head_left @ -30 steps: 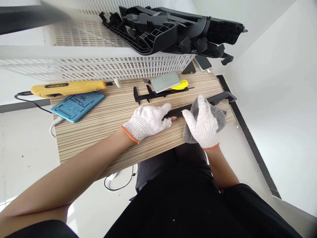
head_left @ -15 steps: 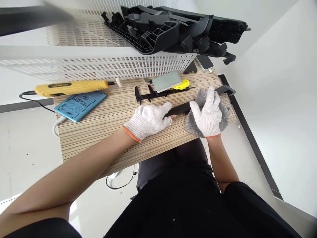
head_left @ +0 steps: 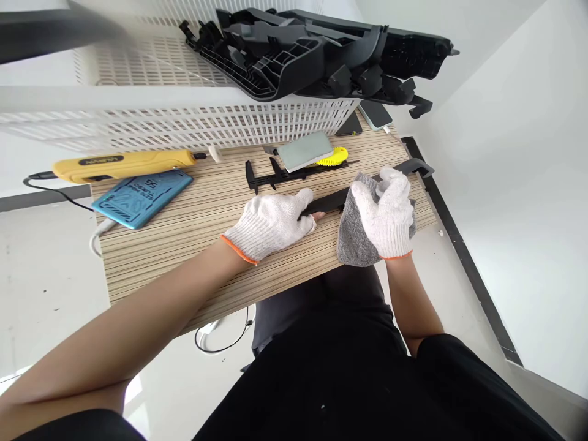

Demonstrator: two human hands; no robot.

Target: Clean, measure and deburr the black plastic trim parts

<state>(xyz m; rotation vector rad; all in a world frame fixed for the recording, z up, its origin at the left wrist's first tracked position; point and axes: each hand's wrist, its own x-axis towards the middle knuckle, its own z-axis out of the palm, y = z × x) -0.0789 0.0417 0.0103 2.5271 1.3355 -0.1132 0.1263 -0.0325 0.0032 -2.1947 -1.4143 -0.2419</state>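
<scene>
A long black plastic part (head_left: 331, 201) with a hooked right end lies slantwise above the wooden tabletop. My left hand (head_left: 278, 220), in a white knit glove with an orange cuff, is closed round its left end. Toward the other end, my gloved right hand (head_left: 386, 211) grips a grey cloth (head_left: 356, 239) against the part. The cloth hangs down below the part, toward the table's front edge. Some of my right fingers and the stretch of the part beneath them are hidden.
Behind my hands lie a black caliper (head_left: 282, 176), a grey-green box-like block (head_left: 305, 151) and a yellow-handled knife (head_left: 334, 157). A yellow power tool (head_left: 124, 165) and a blue box (head_left: 142, 197) are at left. A white basket (head_left: 206, 125) holds black plastic parts (head_left: 294, 64). Phone (head_left: 375, 114) at back right.
The grey cloth has shifted and folded: less shows right of my right hand, and more hangs toward the front edge. My right fingers have curled more. My left hand keeps its grip.
</scene>
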